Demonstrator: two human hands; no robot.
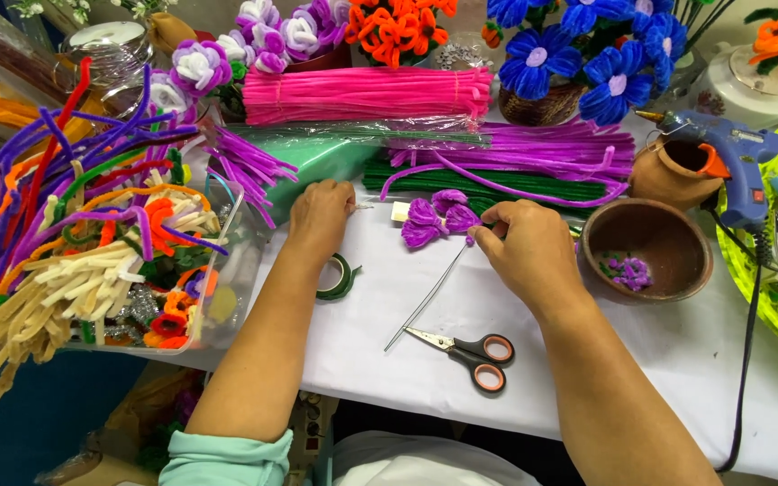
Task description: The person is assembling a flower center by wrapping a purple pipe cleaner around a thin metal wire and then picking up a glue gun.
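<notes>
My right hand [531, 252] pinches the top of a thin metal wire [429, 297] where a small purple pipe-cleaner bud sits at its tip. Beside it lie folded purple pipe-cleaner petals [437, 219] on the white table [362, 351]. My left hand [319, 219] rests knuckles-up on the table near a small white piece, fingers curled; whether it grips anything is hidden. A roll of green floral tape [339, 279] lies just below my left wrist. Scissors with black and orange handles [465, 349] lie near the wire's lower end.
A clear tub [227, 297] of mixed pipe cleaners fills the left. Pink [366, 94], green and purple [533, 148] pipe-cleaner bundles lie behind. A brown bowl [646, 247] with purple scraps, a clay pot [673, 171] and a blue glue gun [731, 153] stand right. Finished flowers line the back.
</notes>
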